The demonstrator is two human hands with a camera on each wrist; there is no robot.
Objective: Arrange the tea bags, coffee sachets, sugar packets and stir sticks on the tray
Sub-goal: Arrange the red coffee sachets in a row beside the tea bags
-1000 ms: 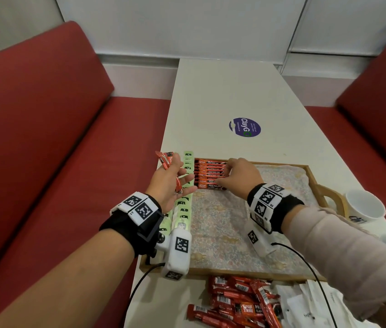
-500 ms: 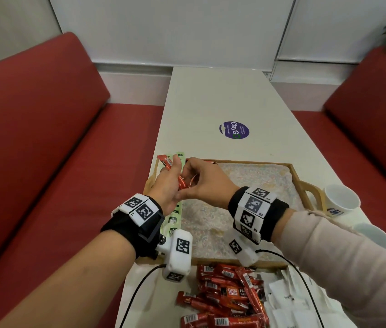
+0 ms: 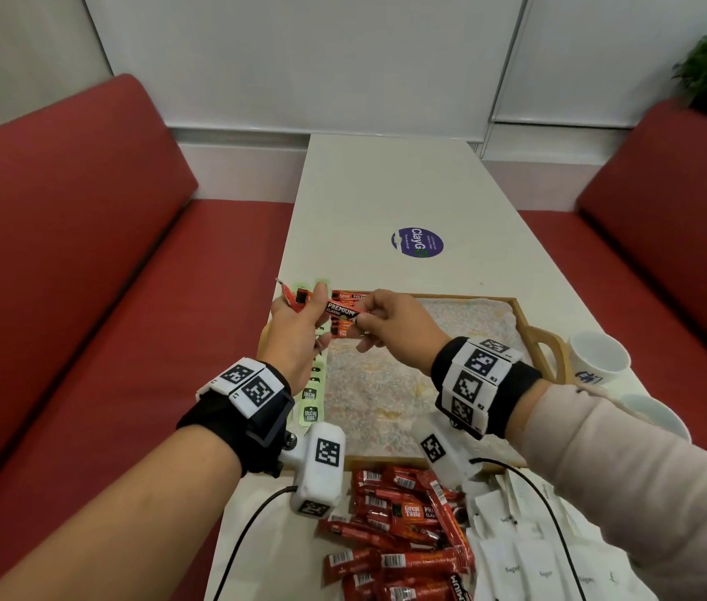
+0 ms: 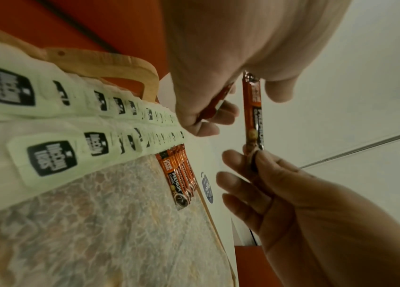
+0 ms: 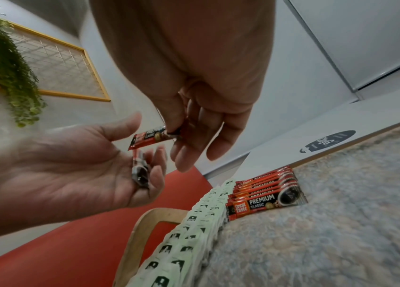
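My left hand (image 3: 299,314) is raised over the left end of the wooden tray (image 3: 529,327) and grips a few red coffee sachets (image 4: 212,108) in curled fingers. My right hand (image 3: 369,323) pinches one end of a single coffee sachet (image 3: 340,312); its other end is by the left thumb. A row of coffee sachets (image 5: 267,194) lies at the tray's far left, beside two rows of green tea bags (image 4: 46,155). Loose coffee sachets (image 3: 408,535) and white sugar packets (image 3: 529,561) are piled in front of the tray.
The tray is lined with a patterned cloth (image 3: 386,396) and has a looped handle (image 5: 144,223) at its left. Two white cups (image 3: 599,357) stand right of the tray. A round purple sticker (image 3: 416,245) marks the white table beyond. Red benches flank the table.
My right hand left the sachet row on the tray, came over to the left hand and now draws one sachet out of it to the right. The left hand stayed raised.
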